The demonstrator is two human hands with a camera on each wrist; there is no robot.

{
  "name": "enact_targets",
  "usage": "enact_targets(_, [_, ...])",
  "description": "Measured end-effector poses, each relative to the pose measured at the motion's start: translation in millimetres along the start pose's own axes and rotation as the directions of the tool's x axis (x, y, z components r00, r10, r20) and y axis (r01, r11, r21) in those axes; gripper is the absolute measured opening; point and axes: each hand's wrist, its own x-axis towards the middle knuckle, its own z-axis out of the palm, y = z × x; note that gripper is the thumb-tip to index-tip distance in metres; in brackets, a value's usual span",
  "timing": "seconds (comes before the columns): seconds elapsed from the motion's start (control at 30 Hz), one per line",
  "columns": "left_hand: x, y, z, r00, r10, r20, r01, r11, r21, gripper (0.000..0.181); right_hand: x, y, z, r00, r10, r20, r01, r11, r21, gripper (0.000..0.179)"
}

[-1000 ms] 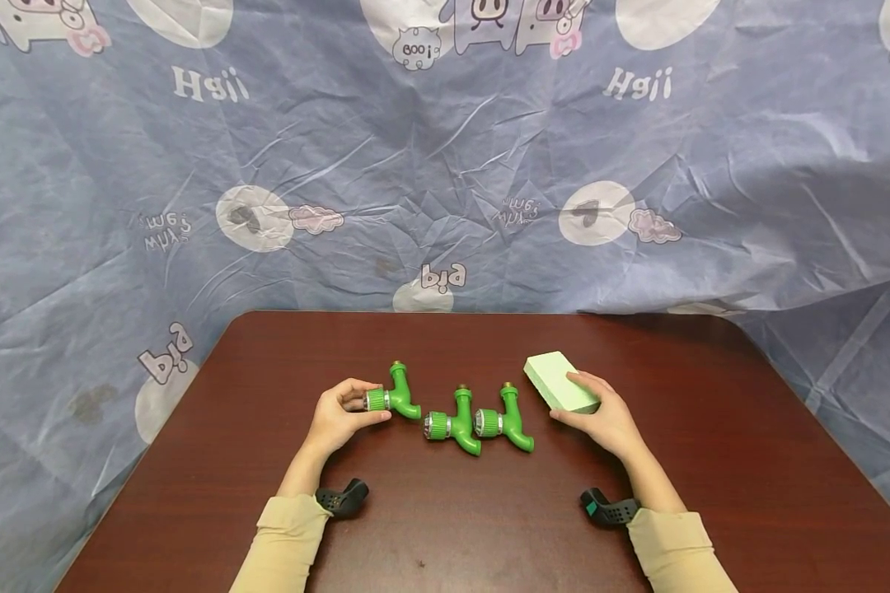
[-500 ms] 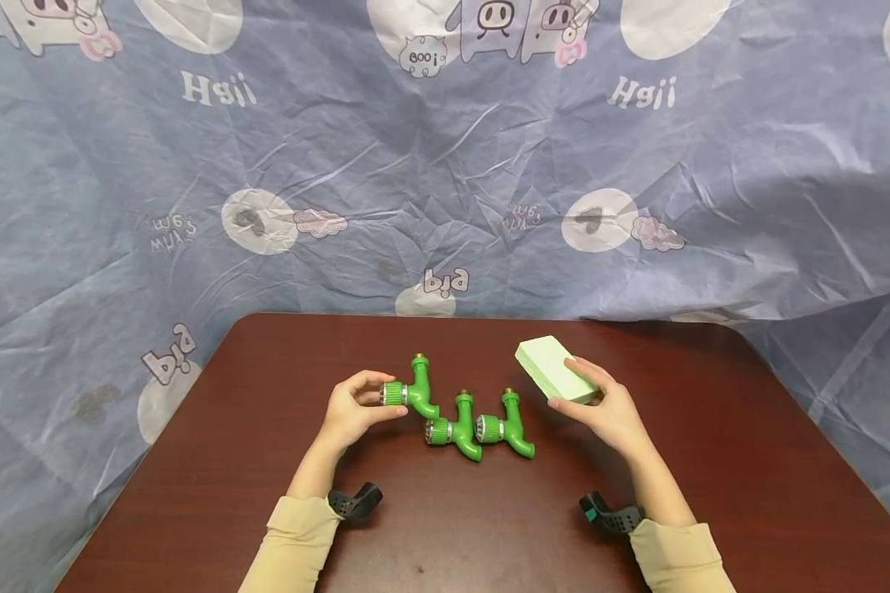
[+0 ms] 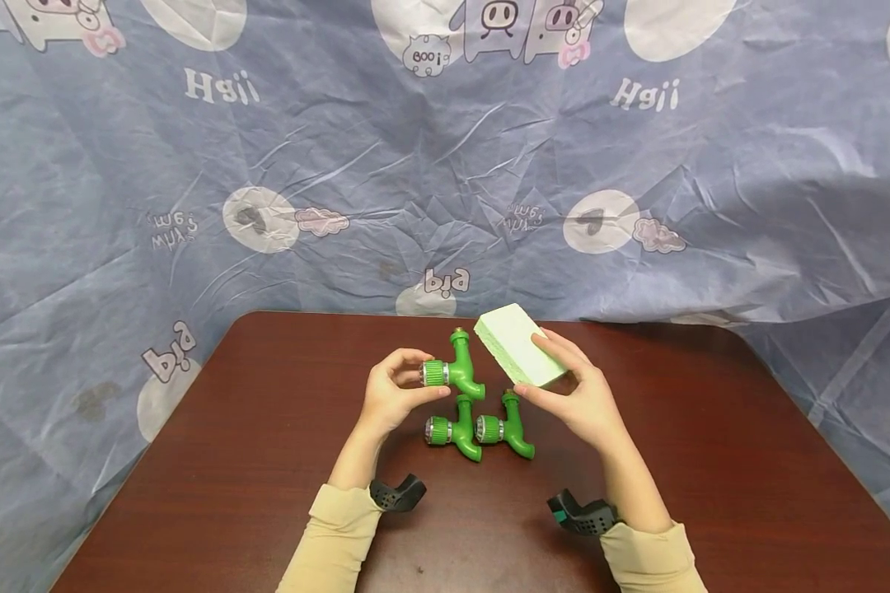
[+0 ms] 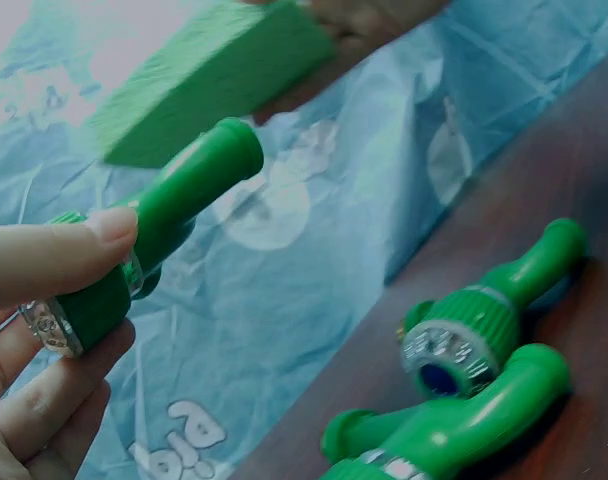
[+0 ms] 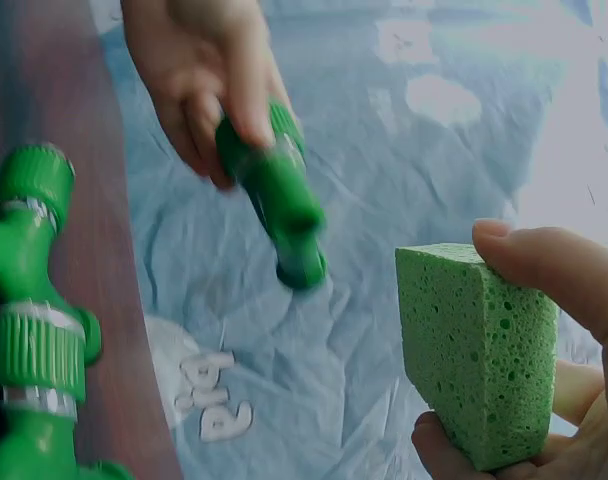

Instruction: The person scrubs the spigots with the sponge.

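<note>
My left hand (image 3: 389, 395) pinches a green faucet (image 3: 461, 366) by its ribbed knob, thumb on the near side and fingers behind. The faucet is held up off the table, its brass-tipped inlet pointing away. My right hand (image 3: 574, 395) grips a pale green sponge (image 3: 517, 346) between thumb and fingers, also raised. A small gap separates sponge and faucet in the head view. The right wrist view shows the pores of the sponge (image 5: 474, 350) and, blurred, the held faucet (image 5: 279, 195). Two more green faucets lie below the hands, a left one (image 3: 456, 430) and a right one (image 3: 508, 428).
The dark red-brown table (image 3: 267, 461) has rounded far corners. Behind it hangs a wrinkled blue-grey cloth (image 3: 415, 165) with cartoon prints. Each wrist wears a black strap mount, the left mount (image 3: 399, 494) and the right mount (image 3: 582, 515) facing inward.
My left hand has lifted the faucet and carried it right and away from me. My right hand has raised the sponge and brought it left, closer to the faucet. The two lying faucets stay put.
</note>
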Motion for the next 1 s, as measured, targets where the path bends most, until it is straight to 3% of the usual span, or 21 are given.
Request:
enact_targets(0.13, [-2.5,2.5,9.3,1.0,0.028,0.005,-0.028,1.0,-0.014,0.044,-3.0,-11,11,0.997,-0.072,0.012,0.073,0.996,-0.049,0.067])
enact_targets(0.37, [-6.7,6.4,17.9,0.996,0.087,0.018,-0.087,0.996,0.003,0.042,-7.7,-17,26,0.988,-0.141,0.06,0.142,0.99,-0.022,0.066])
enact_targets(0.67, [-8.6,6.8,25.4,0.991,0.126,-0.037,-0.126,0.992,0.013,0.043,-9.8,-14,36,0.979,-0.181,0.092,0.187,0.98,-0.066,0.066])
enact_targets(0.83, [-8.7,7.1,24.1,0.99,0.137,-0.031,-0.137,0.991,0.0,0.044,-8.2,-11,30,0.988,-0.15,0.045,0.154,0.981,-0.118,0.066])
enact_targets(1.0, [-8.1,7.4,21.1,0.988,0.15,-0.039,-0.15,0.989,-0.007,0.042,-5.8,-9,20,0.993,-0.087,-0.078,0.076,0.987,-0.142,0.065])
